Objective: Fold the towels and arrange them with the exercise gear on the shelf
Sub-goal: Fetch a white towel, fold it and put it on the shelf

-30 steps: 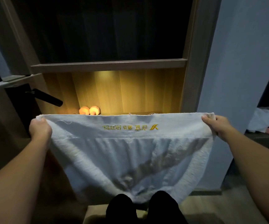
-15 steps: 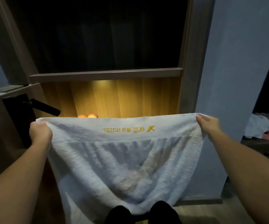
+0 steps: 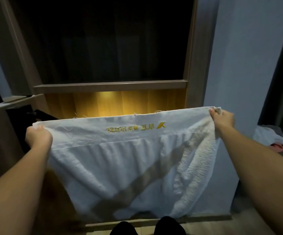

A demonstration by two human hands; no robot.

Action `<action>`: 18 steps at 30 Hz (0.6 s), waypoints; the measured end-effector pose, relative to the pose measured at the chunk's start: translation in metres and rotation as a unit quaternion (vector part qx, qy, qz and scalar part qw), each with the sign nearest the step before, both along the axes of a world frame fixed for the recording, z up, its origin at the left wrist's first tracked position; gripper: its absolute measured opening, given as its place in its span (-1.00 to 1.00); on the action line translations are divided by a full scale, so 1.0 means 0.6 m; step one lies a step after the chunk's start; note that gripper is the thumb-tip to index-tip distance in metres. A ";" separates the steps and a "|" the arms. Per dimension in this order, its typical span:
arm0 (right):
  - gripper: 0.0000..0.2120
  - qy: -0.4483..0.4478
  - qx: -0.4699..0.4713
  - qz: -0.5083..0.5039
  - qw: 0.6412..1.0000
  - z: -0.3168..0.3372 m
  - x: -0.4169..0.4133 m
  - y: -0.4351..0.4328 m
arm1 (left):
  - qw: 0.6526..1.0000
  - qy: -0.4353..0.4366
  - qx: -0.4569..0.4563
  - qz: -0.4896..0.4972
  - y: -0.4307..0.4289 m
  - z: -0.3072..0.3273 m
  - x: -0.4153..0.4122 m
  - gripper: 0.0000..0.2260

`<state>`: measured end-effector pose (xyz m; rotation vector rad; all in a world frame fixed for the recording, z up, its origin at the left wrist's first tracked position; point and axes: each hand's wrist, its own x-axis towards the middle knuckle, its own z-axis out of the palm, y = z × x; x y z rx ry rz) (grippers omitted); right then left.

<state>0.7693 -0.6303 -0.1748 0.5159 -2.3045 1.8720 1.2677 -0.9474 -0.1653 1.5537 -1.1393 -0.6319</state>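
Dim shelf (image 3: 110,86) behind; left hand (image 3: 38,138), right hand (image 3: 223,118) seemingly pinch towel (image 3: 120,160) corners.

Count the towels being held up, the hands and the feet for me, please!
White towel held up: 1
Hands: 2, the left hand and the right hand, each gripping a top corner
Black feet: 2
Total: 5
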 end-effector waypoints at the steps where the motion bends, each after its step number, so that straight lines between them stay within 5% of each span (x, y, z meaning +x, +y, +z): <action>1: -0.69 0.002 0.004 0.001 1.000 -0.001 0.002 0.003 | 1.000 0.000 -0.001 -0.002 0.001 -0.003 0.000 -0.62; 5: -0.73 0.017 0.011 0.017 1.000 -0.013 0.005 0.015 | 0.998 -0.027 -0.031 -0.037 0.007 -0.012 0.002 -0.62; 8: -0.78 0.025 -0.003 0.037 0.999 -0.025 0.006 0.019 | 0.998 0.040 -0.036 -0.019 0.018 -0.017 -0.005 -0.61; 14: -0.43 -0.099 -0.063 0.031 0.993 -0.037 0.004 0.026 | 0.966 0.236 -0.100 -0.028 0.030 -0.040 0.008 -0.53; 18: -0.29 -0.124 -0.019 0.079 0.989 -0.059 0.011 0.037 | 0.963 0.257 -0.072 -0.022 0.042 -0.065 0.012 -0.50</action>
